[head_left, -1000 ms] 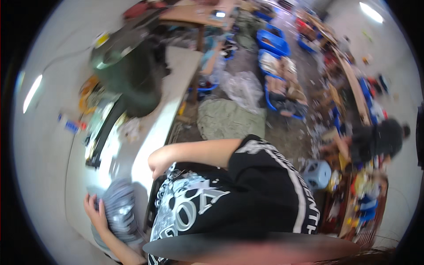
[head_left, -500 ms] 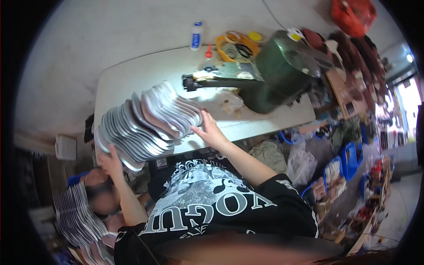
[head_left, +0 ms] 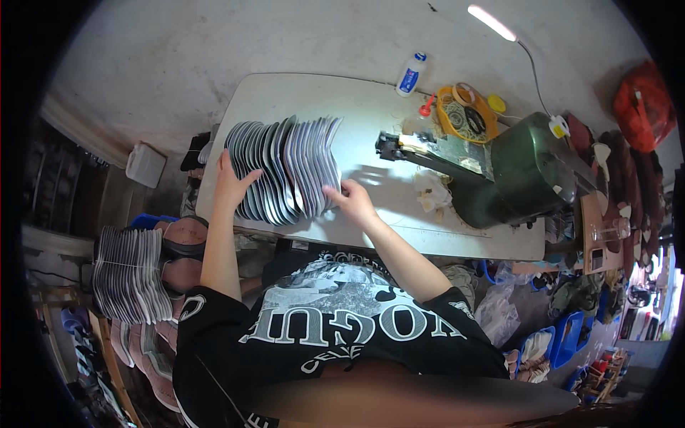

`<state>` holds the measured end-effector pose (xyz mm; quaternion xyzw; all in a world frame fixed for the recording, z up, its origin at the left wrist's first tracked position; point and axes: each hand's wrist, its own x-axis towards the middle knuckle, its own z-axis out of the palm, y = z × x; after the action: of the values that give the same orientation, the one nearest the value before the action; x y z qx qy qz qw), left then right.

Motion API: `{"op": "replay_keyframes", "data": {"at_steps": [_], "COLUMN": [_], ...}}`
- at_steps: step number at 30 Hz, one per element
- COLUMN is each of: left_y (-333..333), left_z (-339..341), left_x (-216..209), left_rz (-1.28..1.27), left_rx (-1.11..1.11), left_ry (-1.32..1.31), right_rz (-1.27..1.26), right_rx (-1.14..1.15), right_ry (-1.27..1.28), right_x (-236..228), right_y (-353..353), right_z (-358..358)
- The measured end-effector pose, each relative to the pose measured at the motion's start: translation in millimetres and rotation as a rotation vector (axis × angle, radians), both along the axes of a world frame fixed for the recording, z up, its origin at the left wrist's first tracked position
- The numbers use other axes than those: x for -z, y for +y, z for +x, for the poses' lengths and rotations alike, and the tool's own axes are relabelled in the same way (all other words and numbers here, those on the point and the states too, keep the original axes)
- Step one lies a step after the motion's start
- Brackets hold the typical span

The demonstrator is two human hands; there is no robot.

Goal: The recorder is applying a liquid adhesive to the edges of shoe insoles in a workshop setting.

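Observation:
A long row of thin grey shoe insoles (head_left: 284, 175) stands on edge, packed face to face, on the white table (head_left: 399, 246). My left hand (head_left: 232, 184) grips the row's left end, its thumb stretched over the near side and its fingers along the outer face. At the opposite end my right hand (head_left: 354, 203) presses against the last insoles, thumb on the near edge and fingers bent behind. The row sits squeezed between both hands. To the right stands a green machine (head_left: 517, 167), its arm (head_left: 442, 157) reaching toward the row.
Behind the machine are a white-and-blue bottle (head_left: 410, 75), a red-tipped bottle (head_left: 426, 107) and a yellow basket (head_left: 485, 128) with tape rolls. A lit lamp (head_left: 492, 23) hangs above. Another tied insole bundle (head_left: 128, 274) is at lower left; blue baskets (head_left: 567, 335) stand at lower right.
The insole row, tilted and fanned before, now stands more upright and tighter, with both hands nearer each other. My left hand has moved up along its end. The view has shifted.

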<state>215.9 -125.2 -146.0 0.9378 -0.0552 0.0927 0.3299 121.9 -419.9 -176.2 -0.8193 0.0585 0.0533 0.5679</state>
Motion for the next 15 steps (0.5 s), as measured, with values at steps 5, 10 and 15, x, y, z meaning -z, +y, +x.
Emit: {"op": "replay_keyframes", "data": {"at_steps": [5, 10, 15], "left_y": [4, 21, 6], "left_z": [-6, -9, -16], "left_x": [-6, 19, -12], "left_rz": [0.064, 0.028, 0.157], "left_rx": [-0.083, -0.225, -0.284], "left_ry": [0.211, 0.275, 0.348], "right_rz": [0.222, -0.03, -0.171], "right_rx": [0.148, 0.084, 0.092], "right_ry": [-0.052, -0.052, -0.174], "right_x": [19, -12, -45], "right_y": [-9, -6, -8], "right_z": [13, 9, -8]}}
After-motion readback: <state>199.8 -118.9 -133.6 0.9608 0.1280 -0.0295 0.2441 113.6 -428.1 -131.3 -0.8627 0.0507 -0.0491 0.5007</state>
